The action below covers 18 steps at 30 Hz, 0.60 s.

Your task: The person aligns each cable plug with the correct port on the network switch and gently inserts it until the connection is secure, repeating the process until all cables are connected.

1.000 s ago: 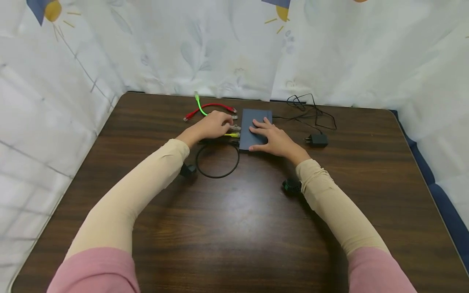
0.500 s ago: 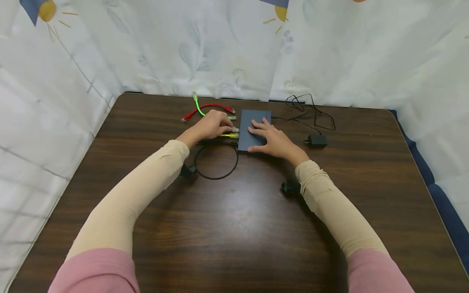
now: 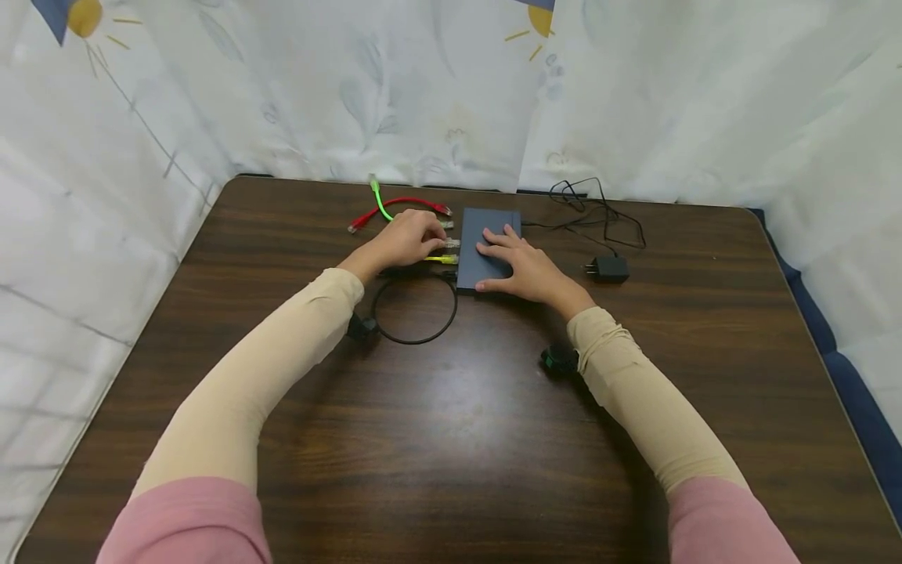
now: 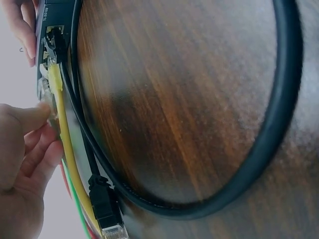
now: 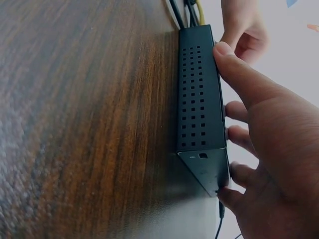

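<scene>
A flat dark network switch [image 3: 474, 251] lies on the table. My right hand [image 3: 524, 266] rests on its top with fingers spread; in the right wrist view the thumb [image 5: 239, 69] lies along the top near the cable end. At the switch's port side my left hand [image 3: 409, 239] pinches a clear network plug [image 3: 452, 244] between thumb and fingers. How deep that plug sits in a port is hidden. Beside it, a yellow network cable [image 4: 64, 119] and a black network cable [image 4: 75, 94] run into ports. A loose black plug [image 4: 105, 204] hangs below in the left wrist view.
Red [image 3: 423, 201] and green [image 3: 383, 205] network cables lie behind my left hand. A looped black cable [image 3: 416, 343] curves in front. Right of the switch lie a thin coiled cord [image 3: 607, 219] and a black power adapter [image 3: 610, 269]. White curtains surround the table.
</scene>
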{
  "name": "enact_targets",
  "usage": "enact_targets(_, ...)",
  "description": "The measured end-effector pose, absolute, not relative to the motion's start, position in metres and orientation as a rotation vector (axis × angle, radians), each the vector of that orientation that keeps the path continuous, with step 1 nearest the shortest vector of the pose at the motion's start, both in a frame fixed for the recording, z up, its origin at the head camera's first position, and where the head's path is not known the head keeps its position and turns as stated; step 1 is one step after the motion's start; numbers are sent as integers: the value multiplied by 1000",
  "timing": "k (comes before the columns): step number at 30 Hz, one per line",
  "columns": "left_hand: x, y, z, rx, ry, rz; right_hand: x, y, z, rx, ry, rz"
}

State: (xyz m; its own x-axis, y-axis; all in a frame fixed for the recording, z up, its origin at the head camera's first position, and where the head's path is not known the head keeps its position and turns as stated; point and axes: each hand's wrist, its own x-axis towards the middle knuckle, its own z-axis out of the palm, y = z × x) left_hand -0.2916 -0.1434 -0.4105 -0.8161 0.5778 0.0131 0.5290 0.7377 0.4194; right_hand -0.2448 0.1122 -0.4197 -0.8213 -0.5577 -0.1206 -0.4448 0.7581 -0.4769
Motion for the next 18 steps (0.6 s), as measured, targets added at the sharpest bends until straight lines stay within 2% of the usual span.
enact_targets(18,-295,-141,-409,900,2809,588,-246,112,-420,-790,2699,-635)
